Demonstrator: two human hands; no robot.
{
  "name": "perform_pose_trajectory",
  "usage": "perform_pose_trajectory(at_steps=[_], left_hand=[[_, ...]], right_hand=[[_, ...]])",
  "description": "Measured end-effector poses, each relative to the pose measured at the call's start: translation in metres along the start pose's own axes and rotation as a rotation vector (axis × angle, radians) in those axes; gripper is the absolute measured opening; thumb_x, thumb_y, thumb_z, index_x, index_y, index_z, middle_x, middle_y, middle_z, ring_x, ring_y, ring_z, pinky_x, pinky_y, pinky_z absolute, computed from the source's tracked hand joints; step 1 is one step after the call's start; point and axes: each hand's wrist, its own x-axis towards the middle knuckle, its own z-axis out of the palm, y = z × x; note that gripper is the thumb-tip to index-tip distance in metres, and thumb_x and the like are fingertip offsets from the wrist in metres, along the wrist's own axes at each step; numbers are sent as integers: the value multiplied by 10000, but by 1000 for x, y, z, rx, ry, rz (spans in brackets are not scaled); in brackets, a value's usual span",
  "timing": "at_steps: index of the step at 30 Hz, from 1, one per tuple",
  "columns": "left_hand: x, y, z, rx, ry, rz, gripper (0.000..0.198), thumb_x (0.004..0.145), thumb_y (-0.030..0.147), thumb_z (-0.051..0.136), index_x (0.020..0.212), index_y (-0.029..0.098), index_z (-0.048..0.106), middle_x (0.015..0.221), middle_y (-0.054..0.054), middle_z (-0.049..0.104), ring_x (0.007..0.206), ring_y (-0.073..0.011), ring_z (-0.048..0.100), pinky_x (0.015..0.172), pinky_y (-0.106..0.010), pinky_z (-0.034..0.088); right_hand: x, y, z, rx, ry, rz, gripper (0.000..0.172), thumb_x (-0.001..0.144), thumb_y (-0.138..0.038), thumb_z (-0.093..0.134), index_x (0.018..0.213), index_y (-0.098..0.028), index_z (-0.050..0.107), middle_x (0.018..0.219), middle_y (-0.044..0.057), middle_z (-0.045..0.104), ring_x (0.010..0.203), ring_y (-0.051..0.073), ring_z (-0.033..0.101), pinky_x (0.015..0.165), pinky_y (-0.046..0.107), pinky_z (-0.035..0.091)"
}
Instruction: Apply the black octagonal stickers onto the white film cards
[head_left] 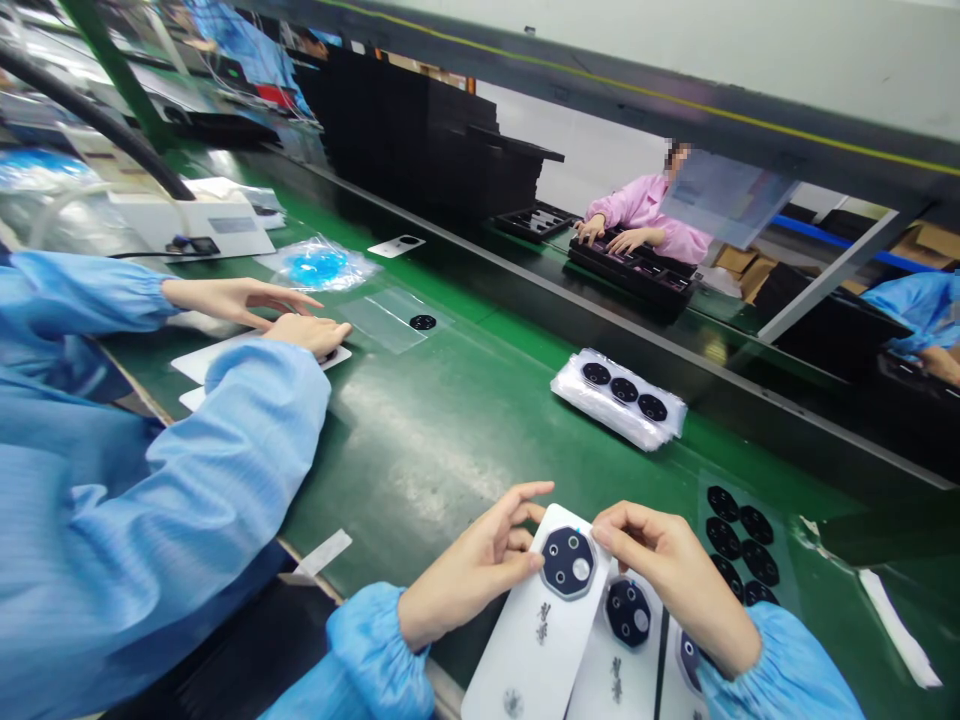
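Observation:
A white phone back cover (pixel 517 650) with a black octagonal camera piece (pixel 556 578) lies tilted in front of me. My left hand (pixel 476 560) holds its upper left edge, thumb beside the camera piece and other fingers curled at the side. The fingers of my right hand (pixel 667 560) are pinched at its upper right corner, close to a small blue tab. A second white back cover (pixel 596 665) lies partly beneath it. A third back cover (pixel 679 700) is mostly hidden by my right arm. Several black octagonal pieces (pixel 723 537) sit on a clear sheet at the right.
A plastic-wrapped stack (pixel 619 420) carrying three octagonal pieces stands farther back on the green table (pixel 420 440). To the left, a co-worker's hands (pixel 300 330) rest on white panels. White tape strips (pixel 900 630) lie at the right. Behind the metal rail (pixel 480 270), another person handles black trays.

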Motion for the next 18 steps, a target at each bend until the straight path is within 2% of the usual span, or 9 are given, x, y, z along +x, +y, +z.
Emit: perform_pose_trajectory(at_steps=[9,14,18], left_hand=[[-2,-1,1,-42,25,-23,566,775,304,674,1264,256,394,1093,-47,488,835,-154,567,703,-288,453],[-2,-4,2,-85,24,-23,627,750,293,702,1280,258,368,1083,-52,491,899,-193,585,752,-329,477],[-3,-2,7,-118,21,-41,635,733,267,724,1271,258,386,1140,-63,513,948,-204,593,817,-354,472]], right_hand=[[9,-3,0,-28,-14,-1,333,794,-475,579,750,-152,648,682,11,575,631,148,485,593,261,383],[14,-10,1,-45,-24,-30,310,784,-460,585,709,-161,621,672,5,576,633,148,501,613,261,402],[23,-20,-1,-84,-99,-91,270,791,-413,593,708,-157,615,686,10,600,645,149,523,626,262,419]])
